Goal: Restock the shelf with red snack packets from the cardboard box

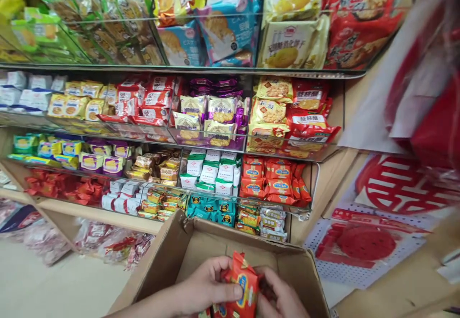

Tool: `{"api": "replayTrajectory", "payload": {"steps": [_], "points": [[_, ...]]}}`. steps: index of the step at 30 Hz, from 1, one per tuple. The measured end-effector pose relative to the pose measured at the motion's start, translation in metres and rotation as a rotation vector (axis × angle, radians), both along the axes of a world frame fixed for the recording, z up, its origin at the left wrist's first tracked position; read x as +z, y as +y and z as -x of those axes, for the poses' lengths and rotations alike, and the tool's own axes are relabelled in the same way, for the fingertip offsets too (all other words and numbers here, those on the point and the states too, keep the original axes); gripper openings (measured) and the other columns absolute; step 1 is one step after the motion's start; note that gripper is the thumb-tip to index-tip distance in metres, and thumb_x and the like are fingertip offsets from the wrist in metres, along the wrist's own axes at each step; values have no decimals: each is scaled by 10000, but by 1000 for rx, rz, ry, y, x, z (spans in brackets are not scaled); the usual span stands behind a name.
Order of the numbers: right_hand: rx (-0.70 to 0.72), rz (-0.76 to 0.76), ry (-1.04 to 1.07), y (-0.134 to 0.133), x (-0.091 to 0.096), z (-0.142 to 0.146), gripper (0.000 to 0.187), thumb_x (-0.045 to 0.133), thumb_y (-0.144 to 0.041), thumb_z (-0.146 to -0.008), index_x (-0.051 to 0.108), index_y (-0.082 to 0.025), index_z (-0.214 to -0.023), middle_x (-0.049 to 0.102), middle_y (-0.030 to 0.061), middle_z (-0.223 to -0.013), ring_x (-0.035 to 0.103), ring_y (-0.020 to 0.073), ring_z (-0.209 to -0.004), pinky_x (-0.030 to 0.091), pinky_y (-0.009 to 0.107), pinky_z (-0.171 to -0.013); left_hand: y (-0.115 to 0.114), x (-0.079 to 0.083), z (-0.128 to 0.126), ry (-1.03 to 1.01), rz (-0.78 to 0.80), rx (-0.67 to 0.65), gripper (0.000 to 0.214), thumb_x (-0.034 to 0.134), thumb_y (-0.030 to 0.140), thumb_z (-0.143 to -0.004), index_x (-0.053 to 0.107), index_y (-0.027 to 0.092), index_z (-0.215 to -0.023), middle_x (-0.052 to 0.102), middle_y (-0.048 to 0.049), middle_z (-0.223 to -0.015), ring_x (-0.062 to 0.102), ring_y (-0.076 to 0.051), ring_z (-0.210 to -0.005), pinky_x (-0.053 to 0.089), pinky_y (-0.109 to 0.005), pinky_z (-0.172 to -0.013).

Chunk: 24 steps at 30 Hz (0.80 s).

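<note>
A small red snack packet with a blue and yellow label is held upright over an open cardboard box. My left hand grips it from the left, thumb across its front. On the packet's right edge rests my right hand, its fingers curled around the side and partly hidden behind it. More red wrapping shows just below, low in the box. Similar red packets with blue labels stand stacked in the shelf bin straight ahead.
Tiered shelves with clear front panels hold several kinds of wrapped snacks, including green-and-white packets and teal packets. Bagged goods sit underneath at the left. At the right, red decorations hang on a white perforated board.
</note>
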State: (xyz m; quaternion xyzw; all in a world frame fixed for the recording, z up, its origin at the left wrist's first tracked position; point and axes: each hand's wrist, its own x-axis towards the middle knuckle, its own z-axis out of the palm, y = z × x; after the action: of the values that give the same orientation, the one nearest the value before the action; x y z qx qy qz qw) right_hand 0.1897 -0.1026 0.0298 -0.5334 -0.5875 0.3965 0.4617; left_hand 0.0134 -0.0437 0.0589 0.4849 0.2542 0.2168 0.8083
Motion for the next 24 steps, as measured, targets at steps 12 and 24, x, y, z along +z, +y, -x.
{"api": "replayTrajectory", "payload": {"steps": [12,24], "points": [[-340,-409,-1378,176,120,-27,408,365,-157,-838,443,-149,-1238,542,111,-1159,444,285,-999,372,369,-792,9,-39,17,-136,66,198,392,783,293,-554,601,126,-858,690,-77,-829,645,-172,-743,464,-293,-740],[-299,-317,-1432,191,127,-29,118,538,-219,-774,592,-155,-858,618,113,-923,533,254,-890,346,342,-738,11,-43,22,-39,1,122,466,767,366,-558,573,126,-907,665,-106,-944,624,-228,-879,443,-352,-807]]}}
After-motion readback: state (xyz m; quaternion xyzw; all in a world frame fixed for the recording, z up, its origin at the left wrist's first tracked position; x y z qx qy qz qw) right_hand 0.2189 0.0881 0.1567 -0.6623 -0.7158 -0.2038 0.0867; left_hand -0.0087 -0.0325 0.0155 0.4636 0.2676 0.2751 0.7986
